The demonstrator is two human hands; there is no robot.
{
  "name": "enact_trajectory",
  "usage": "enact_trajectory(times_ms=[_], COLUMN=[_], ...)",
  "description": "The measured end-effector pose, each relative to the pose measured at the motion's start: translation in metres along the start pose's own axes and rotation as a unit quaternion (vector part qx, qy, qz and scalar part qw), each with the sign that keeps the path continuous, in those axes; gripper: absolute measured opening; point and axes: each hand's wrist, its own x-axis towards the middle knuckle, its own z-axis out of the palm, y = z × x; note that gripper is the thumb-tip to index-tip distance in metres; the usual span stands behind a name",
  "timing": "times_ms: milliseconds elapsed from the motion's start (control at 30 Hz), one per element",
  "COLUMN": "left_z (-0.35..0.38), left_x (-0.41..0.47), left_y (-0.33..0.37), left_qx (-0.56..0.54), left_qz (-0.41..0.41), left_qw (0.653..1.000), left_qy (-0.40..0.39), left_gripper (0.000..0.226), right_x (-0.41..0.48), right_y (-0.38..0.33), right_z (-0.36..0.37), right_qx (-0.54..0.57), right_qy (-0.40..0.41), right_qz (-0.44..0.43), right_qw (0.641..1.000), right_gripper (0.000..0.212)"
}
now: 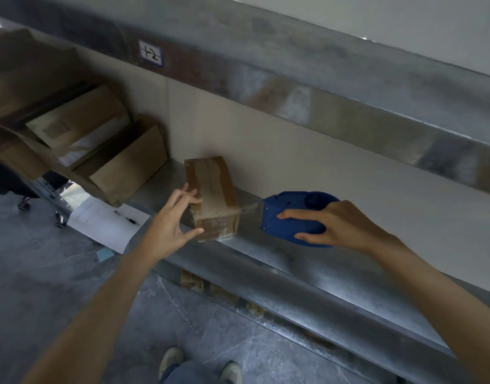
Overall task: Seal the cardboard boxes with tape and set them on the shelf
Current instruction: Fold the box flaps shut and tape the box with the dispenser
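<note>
— Where was the box [210, 195] when you looked?

— On the metal shelf [293, 261], right at its front lip and well apart from the bigger open boxes [127, 162] further left. It was a small cardboard one, already striped with brown tape over the top and round the near end.

— And the hands?

— My left hand [173, 217] lay against its left side, fingers spread and fairly straight, thumb down by the front bottom corner. It braced the box but did not wrap it. My right hand [332, 225] was clamped round the blue tape dispenser [291, 217], just right of the box. A band of clear tape [249, 214] was drawn taut between the two.

— How did you judge it would handle?

— Light, I thought. A box like that would likely slide on smooth steel the moment the tape tugged it, which was why the brace mattered. The board looked stiff at the edges and probably softer across the flaps. I expected the taped faces to be slick under the fingers.

— So where to take hold?

— Across the two long sides, near the corners where bare cardboard showed, thumb on one side and fingers on the other. I would have kept off the sticky strip.
</note>
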Motion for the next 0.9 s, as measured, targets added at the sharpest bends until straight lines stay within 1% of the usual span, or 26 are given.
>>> enact_trajectory(times_ms=[233, 400, 600, 900], left_z=[-0.001, -0.001, -0.003, -0.002], left_x=[-0.001, -0.002, -0.002, -0.002], left_y=[0.000, 0.004, 0.005, 0.005], left_qx=[0.004, 0.003, 0.003, 0.005], left_qz=[-0.005, -0.018, -0.025, -0.028], left_qw=[1.000, 1.000, 1.000, 1.000], left_qy=[0.006, 0.005, -0.003, -0.008], left_gripper=[0.060, 0.061, 0.062, 0.060], right_x=[0.016, 0.024, 0.036, 0.052], right_y=[-0.005, -0.009, -0.012, -0.023], right_z=[0.002, 0.013, 0.023, 0.040], right_qx=[-0.014, 0.004, 0.000, -0.001], right_qy=[0.007, 0.013, 0.000, -0.001], right_qz=[0.006, 0.014, 0.029, 0.015], right_qw=[1.000, 1.000, 1.000, 1.000], right_gripper=[0.051, 0.049, 0.049, 0.053])
